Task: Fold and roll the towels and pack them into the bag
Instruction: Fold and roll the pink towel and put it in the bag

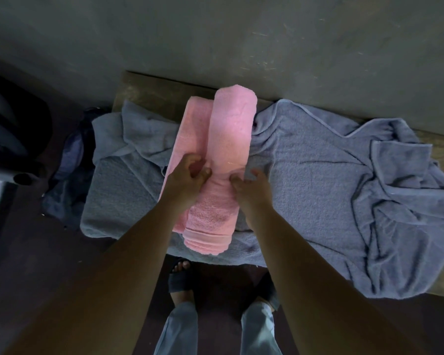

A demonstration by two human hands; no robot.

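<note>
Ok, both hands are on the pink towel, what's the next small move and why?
Probably roll the pink towel leftward over its flat strip. The left hand and right hand both grip the roll, and a flat part lies unrolled beside it on the grey towels.

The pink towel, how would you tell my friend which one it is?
Find the wooden bench draped in crumpled grey towels. In its middle, gripped by the left hand and right hand, lies the pink towel, partly rolled. It is the only pink thing there.
</note>
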